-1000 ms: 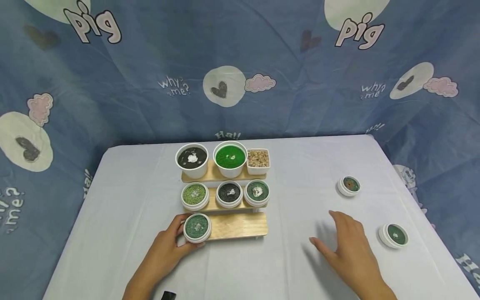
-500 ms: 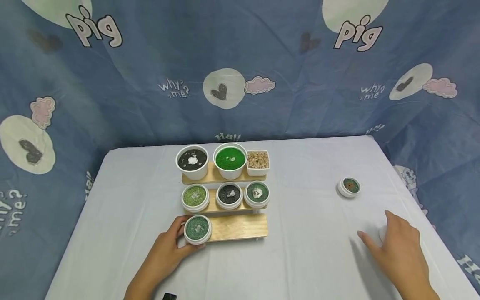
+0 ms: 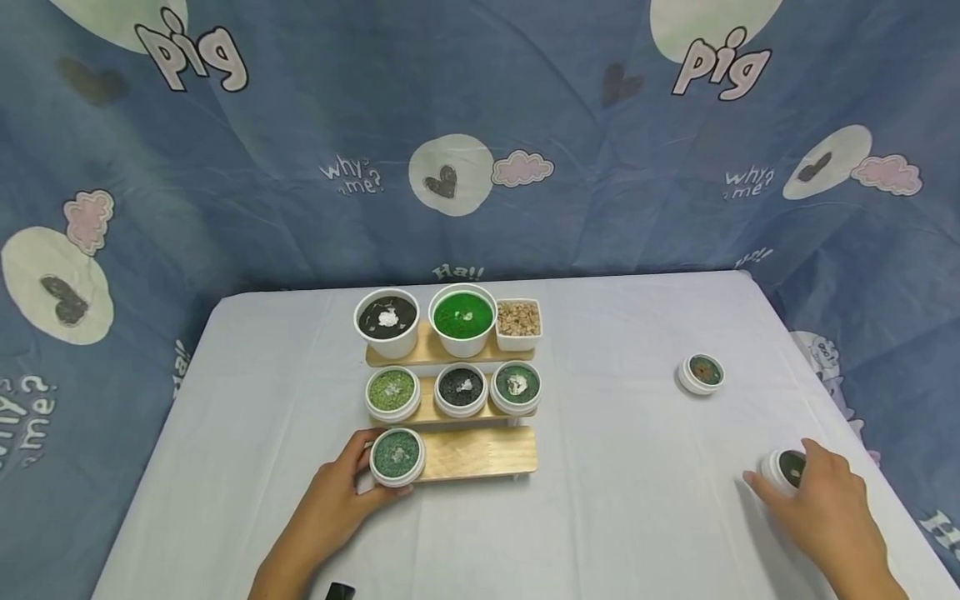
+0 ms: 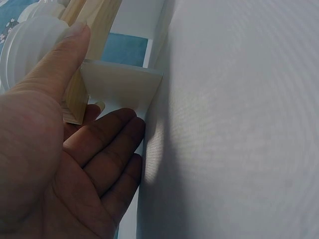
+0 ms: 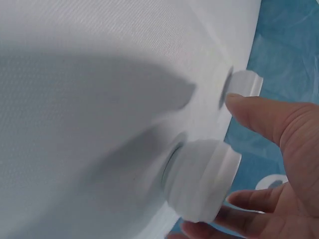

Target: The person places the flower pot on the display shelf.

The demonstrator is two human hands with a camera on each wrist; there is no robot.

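Note:
My left hand [image 3: 341, 492] grips the left end of the lowest step of the tiered wooden stand [image 3: 480, 452]. In the left wrist view its thumb lies along the front edge, right at a white jar, and the other fingers are below the plank. That jar [image 3: 397, 456], with green filling, sits on this step between thumb and index finger. On the right, my right hand [image 3: 828, 504] reaches over a white jar [image 3: 780, 468] with dark green filling, partly hidden by the fingers. The right wrist view shows the thumb apart from this jar [image 5: 202, 179], fingertips close to its far side.
On the middle step stand three jars, including a black-filled one [image 3: 461, 388]. The top step carries two larger cups, one bright green [image 3: 462, 317], and a square dish of grains [image 3: 518, 321]. Another small jar [image 3: 702, 372] stands at the right. A patterned blue cloth [image 3: 600, 208] hangs behind.
My right hand has moved right across the table to the nearer loose jar and now partly covers it. The left hand has stayed at the stand.

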